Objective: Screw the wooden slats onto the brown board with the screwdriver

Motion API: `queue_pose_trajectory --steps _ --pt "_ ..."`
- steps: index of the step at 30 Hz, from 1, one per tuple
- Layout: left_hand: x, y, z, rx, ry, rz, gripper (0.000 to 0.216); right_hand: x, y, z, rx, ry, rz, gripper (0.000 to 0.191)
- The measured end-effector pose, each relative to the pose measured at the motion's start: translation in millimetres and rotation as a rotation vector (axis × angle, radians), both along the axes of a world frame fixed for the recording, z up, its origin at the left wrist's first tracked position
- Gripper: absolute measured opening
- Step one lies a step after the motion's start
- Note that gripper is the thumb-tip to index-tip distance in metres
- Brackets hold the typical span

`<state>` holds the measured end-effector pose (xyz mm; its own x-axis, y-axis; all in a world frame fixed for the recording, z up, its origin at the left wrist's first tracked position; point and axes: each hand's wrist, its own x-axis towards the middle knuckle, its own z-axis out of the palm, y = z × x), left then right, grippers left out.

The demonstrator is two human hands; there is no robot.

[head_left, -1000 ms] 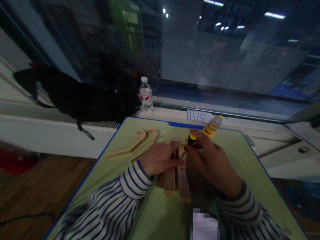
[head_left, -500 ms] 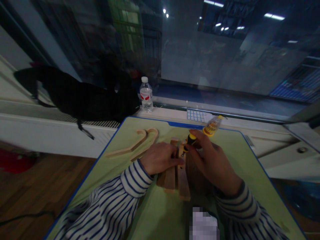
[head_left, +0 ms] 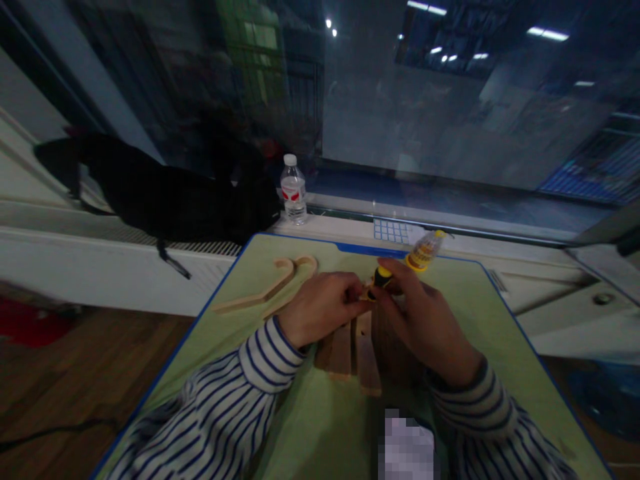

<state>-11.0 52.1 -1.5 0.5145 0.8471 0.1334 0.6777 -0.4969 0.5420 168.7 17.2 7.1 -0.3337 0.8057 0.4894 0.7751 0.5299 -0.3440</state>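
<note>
My right hand point(head_left: 425, 320) grips a black and yellow screwdriver point(head_left: 383, 275) from the right, its handle tilted. My left hand point(head_left: 325, 303) is closed, thumb and fingertips pinched by the screwdriver's lower end; what sits between them is hidden. Beneath both hands lie wooden pieces: a tapered strip point(head_left: 367, 363) with a small dark hole and, close beside it, another strip point(head_left: 341, 360). Their far ends are covered by my fingers. To the left of my left hand are two hook-shaped wooden pieces, one fully visible point(head_left: 265, 297) and one partly behind my hand point(head_left: 307, 263).
The blue-edged, pale green table point(head_left: 220, 387) stands against a window sill. A clear bottle with a yellow cap point(head_left: 425, 251) is at its back right. On the sill stand a water bottle point(head_left: 294, 192) and a black bag point(head_left: 165, 193). A pixelated pale object point(head_left: 407, 443) is in front.
My left hand has shifted slightly up and away, from the wooden strip to the screwdriver's tip. More of the strip's face and its hole now show. My right hand has barely moved.
</note>
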Motion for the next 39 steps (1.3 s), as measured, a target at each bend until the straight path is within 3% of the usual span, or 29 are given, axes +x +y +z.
queue_pose_trajectory --steps 8,19,39 --pt "4.6 0.2 -7.0 0.007 -0.148 -0.021 0.022 5.4 -0.6 5.9 0.04 0.013 0.013 0.041" --pt "5.0 -1.6 0.2 0.005 -0.157 -0.039 0.021 4.5 -0.2 7.7 0.046 0.029 0.043 0.04" --pt "6.6 -2.5 -3.3 0.012 -0.168 -0.024 0.018 4.6 -1.7 9.4 0.038 0.016 0.036 0.037"
